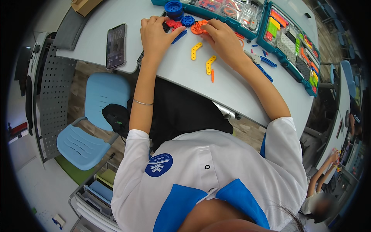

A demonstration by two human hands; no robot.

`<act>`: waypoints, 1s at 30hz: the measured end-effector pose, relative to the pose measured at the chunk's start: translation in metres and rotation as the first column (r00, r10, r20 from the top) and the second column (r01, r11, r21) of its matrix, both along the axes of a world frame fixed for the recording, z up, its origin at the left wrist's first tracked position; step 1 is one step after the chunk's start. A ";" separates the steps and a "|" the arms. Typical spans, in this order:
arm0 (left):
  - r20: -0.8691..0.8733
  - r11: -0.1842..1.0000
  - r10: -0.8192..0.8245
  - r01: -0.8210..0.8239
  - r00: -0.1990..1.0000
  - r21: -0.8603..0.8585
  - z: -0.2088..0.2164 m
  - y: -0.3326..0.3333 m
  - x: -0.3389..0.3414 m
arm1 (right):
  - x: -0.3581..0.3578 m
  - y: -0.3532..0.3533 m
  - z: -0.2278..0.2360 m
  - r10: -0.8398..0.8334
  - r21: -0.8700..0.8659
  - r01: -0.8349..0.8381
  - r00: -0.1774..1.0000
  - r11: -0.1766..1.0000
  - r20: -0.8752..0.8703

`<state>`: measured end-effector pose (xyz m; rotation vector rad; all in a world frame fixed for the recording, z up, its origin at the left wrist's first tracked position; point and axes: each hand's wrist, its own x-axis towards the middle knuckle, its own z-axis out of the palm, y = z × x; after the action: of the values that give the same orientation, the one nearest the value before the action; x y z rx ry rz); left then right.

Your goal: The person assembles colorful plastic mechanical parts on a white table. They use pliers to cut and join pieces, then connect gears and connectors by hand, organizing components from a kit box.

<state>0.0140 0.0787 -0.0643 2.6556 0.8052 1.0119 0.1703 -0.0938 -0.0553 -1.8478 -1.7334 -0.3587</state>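
Observation:
My left hand (154,38) curls its fingers and thumb around a red plastic building piece (174,24), with a black part showing by the fingers. My right hand (222,38) grips an orange plastic piece (198,27) with holes in it. Between the two hands sits a blue gear (188,21). Just behind it stands a blue wheel (174,9). A blue beam (179,36) lies by my left thumb. Nearer to me, two bent yellow beams (196,51) (210,65) lie on the table, with a small orange stick (212,76) beside one of them.
A phone (116,46) lies on the left table. Teal cases of sorted building parts (286,42) line the back and right. Curved blue-and-grey pliers (256,60) and small blue pieces lie right of my right forearm. A blue chair (104,96) stands left; another person sits far right.

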 end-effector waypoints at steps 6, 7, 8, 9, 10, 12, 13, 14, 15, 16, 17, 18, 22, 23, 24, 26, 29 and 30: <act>0.039 0.999 -0.051 0.052 0.998 -0.015 -0.009 -0.002 0.004 | 0.006 0.000 0.004 0.083 0.046 -0.082 0.996 0.996 -0.028; 0.042 0.998 -0.062 0.063 0.997 -0.027 -0.010 -0.002 0.003 | 0.008 0.000 0.005 0.090 0.045 -0.089 0.996 0.995 -0.023; 0.049 0.996 -0.077 0.079 0.996 -0.031 -0.010 -0.001 0.003 | 0.010 -0.001 0.007 0.081 0.043 -0.080 0.997 0.996 -0.010; 0.056 0.995 -0.092 0.094 0.994 -0.035 -0.010 0.001 0.001 | 0.013 -0.001 0.008 0.072 0.041 -0.072 0.997 0.997 0.004; 0.064 0.993 -0.108 0.111 0.992 -0.039 -0.009 0.000 0.001 | 0.016 -0.002 0.008 0.061 0.039 -0.062 0.998 0.997 0.017; 0.073 0.992 -0.109 0.113 0.991 -0.053 -0.005 -0.001 0.002 | 0.022 -0.005 0.006 0.038 0.034 -0.040 0.998 0.999 0.039; 0.076 0.992 -0.109 0.114 0.991 -0.059 -0.002 -0.002 0.003 | 0.024 -0.006 0.005 0.028 0.032 -0.030 0.998 0.999 0.049; 0.051 0.993 -0.102 0.105 0.993 -0.048 0.001 -0.005 0.004 | 0.025 -0.006 0.004 0.024 0.037 -0.026 0.998 0.999 0.051; 0.026 0.995 -0.095 0.096 0.995 -0.036 0.003 -0.009 0.007 | 0.026 -0.005 0.003 0.020 0.041 -0.022 0.998 0.999 0.053; 0.002 0.996 -0.088 0.088 0.996 -0.024 0.005 -0.011 0.009 | 0.026 -0.006 0.002 0.016 0.046 -0.019 0.998 0.999 0.055; -0.006 0.997 -0.077 0.077 0.997 -0.003 0.003 -0.011 0.010 | 0.026 -0.005 0.001 0.016 0.046 -0.019 0.998 0.999 0.054; -0.014 0.998 -0.066 0.067 0.998 0.018 -0.001 -0.011 0.011 | 0.025 -0.005 -0.001 0.016 0.046 -0.018 0.999 0.999 0.052; -0.009 0.997 -0.078 0.078 0.997 0.018 -0.002 -0.011 0.013 | 0.027 -0.004 -0.008 0.026 0.053 -0.029 0.999 0.998 0.044; 0.006 0.996 -0.087 0.086 0.996 0.019 -0.001 -0.011 0.012 | 0.027 -0.004 -0.009 0.022 0.056 -0.025 0.999 0.998 0.046; 0.021 0.995 -0.096 0.095 0.995 0.022 0.002 -0.012 0.010 | 0.028 -0.004 -0.010 0.018 0.058 -0.021 0.999 0.998 0.049; 0.059 0.995 -0.104 0.105 0.993 -0.002 0.008 -0.016 0.006 | 0.029 -0.005 -0.011 0.015 0.062 -0.018 0.999 0.998 0.047; 0.059 0.994 -0.086 0.090 0.995 -0.056 0.013 -0.020 -0.006 | 0.029 -0.005 -0.012 0.018 0.068 -0.019 0.999 0.998 0.027; 0.014 0.995 -0.075 0.076 0.997 -0.060 0.013 -0.021 -0.008 | 0.029 -0.004 -0.012 0.015 0.068 -0.016 1.000 0.998 0.015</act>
<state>0.0057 0.0580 -0.0508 2.6059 0.7155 0.9677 0.1988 -0.0980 -0.0675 -1.7869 -1.7229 -0.4215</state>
